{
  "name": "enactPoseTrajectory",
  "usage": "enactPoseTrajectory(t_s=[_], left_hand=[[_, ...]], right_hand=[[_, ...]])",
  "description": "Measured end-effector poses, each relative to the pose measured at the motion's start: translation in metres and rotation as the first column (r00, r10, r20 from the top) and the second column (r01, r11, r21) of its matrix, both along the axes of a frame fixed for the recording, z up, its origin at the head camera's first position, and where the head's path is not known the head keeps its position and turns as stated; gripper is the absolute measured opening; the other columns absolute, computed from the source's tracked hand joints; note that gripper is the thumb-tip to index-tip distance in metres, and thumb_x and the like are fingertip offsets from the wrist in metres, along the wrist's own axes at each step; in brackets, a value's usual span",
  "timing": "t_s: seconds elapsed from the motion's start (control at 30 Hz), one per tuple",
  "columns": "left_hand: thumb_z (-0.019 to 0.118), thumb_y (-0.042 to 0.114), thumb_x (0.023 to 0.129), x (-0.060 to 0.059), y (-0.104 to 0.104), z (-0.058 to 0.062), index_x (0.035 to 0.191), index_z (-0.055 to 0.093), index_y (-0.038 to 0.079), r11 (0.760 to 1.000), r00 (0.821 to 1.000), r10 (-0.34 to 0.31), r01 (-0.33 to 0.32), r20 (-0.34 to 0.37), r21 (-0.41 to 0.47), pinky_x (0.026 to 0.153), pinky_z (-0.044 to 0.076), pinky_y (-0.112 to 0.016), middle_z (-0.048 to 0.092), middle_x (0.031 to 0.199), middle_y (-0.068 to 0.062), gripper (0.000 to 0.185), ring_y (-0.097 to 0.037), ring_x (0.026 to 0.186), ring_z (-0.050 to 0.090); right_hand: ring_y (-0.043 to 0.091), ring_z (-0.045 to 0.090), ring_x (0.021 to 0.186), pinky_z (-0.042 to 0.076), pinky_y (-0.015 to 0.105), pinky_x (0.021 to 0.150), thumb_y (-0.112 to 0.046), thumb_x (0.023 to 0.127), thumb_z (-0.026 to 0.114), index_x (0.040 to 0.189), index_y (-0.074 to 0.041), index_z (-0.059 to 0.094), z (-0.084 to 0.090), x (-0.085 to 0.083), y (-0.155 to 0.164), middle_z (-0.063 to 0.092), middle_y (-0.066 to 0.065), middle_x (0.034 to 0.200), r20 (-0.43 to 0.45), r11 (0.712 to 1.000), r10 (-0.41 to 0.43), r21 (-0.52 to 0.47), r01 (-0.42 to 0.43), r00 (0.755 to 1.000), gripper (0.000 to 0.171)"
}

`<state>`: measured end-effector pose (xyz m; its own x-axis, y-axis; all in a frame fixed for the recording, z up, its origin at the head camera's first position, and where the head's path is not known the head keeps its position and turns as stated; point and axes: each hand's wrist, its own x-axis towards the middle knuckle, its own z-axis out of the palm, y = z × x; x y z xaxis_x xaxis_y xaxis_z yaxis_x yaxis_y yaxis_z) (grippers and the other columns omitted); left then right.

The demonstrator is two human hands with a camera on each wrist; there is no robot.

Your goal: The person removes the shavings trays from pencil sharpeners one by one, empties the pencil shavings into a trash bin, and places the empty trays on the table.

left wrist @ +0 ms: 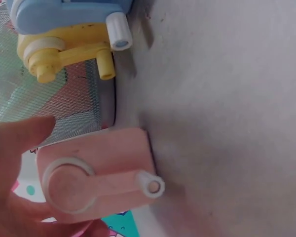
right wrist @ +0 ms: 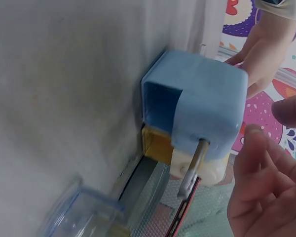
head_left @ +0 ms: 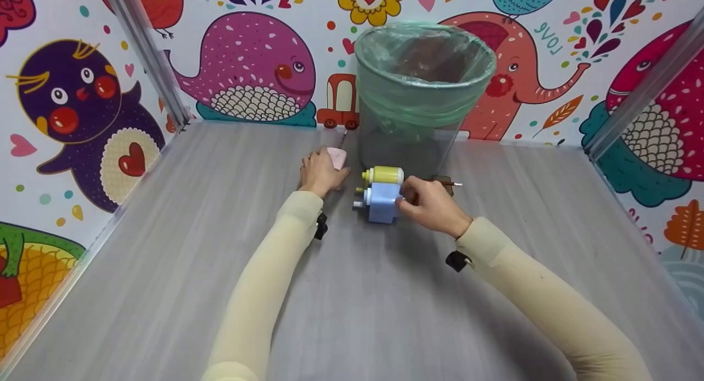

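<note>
My left hand point(head_left: 320, 174) holds a pink hand-crank pencil sharpener point(left wrist: 121, 148), thumb on one side and fingers on the other. A pencil point(head_left: 344, 139) sticks out of its far side. To the right stands a blue pencil sharpener point(head_left: 383, 204) with a short metal-tipped pencil point(right wrist: 195, 168) projecting from it. My right hand point(head_left: 434, 205) is beside that pencil end, its fingers point(right wrist: 251, 148) loosely bent, thumb and forefinger apart with nothing between them. Just behind the blue one is a yellow pencil sharpener point(head_left: 385, 175), from which a dark red-striped pencil point(right wrist: 183, 210) extends.
A mesh waste bin point(head_left: 407, 144) lined with a green plastic bag stands behind the sharpeners, against the patterned back wall point(head_left: 258, 67). A clear plastic container point(right wrist: 84, 212) sits on the grey table point(head_left: 352, 293) near the bin's base.
</note>
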<state>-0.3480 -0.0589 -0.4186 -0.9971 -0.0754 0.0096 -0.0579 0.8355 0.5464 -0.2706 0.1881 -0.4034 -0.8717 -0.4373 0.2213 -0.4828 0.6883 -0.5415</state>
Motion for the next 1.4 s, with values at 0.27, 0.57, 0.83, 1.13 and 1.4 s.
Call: enactPoseTrajectory(t_s=[0.27,0.57,0.83,1.13,1.4], left_hand=[[0.071,0.039,0.091,-0.002,0.002,-0.004,0.143,0.044,0.001,0.999,1.0,0.027,-0.028,0.009,0.018,0.108,0.044,-0.051,0.058,0.135,-0.021,0.07,-0.037,0.123,0.056],[0.072,0.036,0.089,0.003,-0.001,-0.005,0.136,0.051,0.002,0.997,0.997,0.066,-0.064,-0.03,0.042,0.096,0.052,-0.051,0.064,0.125,-0.02,0.062,-0.035,0.109,0.063],[0.077,0.04,0.085,0.024,-0.006,0.012,0.137,0.05,0.005,0.995,0.996,0.059,-0.053,-0.065,0.089,0.097,0.053,-0.048,0.064,0.126,-0.017,0.068,-0.031,0.107,0.063],[0.077,0.047,0.08,0.054,-0.004,0.036,0.133,0.053,0.007,0.998,0.998,-0.003,0.007,-0.056,0.07,0.087,0.056,-0.045,0.067,0.119,-0.015,0.07,-0.03,0.101,0.065],[0.076,0.047,0.078,0.073,-0.006,0.055,0.125,0.058,0.007,0.998,0.998,-0.037,0.039,-0.057,0.042,0.081,0.057,-0.044,0.068,0.112,-0.014,0.064,-0.029,0.094,0.065]], right_hand=[[0.011,0.058,0.065,0.05,0.03,0.065,-0.017,0.093,0.067,0.099,-0.004,0.066,-0.002,0.001,-0.01,0.069,0.006,0.079,-0.003,0.998,0.053,-0.027,-0.053,0.999,0.014],[0.011,0.059,0.067,0.051,0.029,0.066,-0.017,0.092,0.068,0.097,-0.004,0.066,-0.007,0.002,-0.01,0.069,0.007,0.081,-0.002,0.996,0.075,-0.051,-0.075,0.997,0.014],[0.011,0.06,0.068,0.051,0.029,0.066,-0.019,0.093,0.069,0.099,-0.005,0.067,-0.012,0.002,-0.005,0.07,0.007,0.082,0.042,0.997,0.052,-0.054,-0.05,0.998,0.015],[0.01,0.059,0.068,0.05,0.028,0.066,-0.017,0.092,0.07,0.098,-0.004,0.068,-0.016,0.003,-0.001,0.071,0.007,0.082,0.06,0.998,0.055,-0.04,-0.053,0.997,0.015],[0.011,0.056,0.066,0.047,0.025,0.061,-0.019,0.093,0.069,0.096,-0.006,0.07,-0.015,0.005,0.0,0.069,0.004,0.08,0.097,0.998,0.014,-0.062,-0.008,0.995,0.013]])
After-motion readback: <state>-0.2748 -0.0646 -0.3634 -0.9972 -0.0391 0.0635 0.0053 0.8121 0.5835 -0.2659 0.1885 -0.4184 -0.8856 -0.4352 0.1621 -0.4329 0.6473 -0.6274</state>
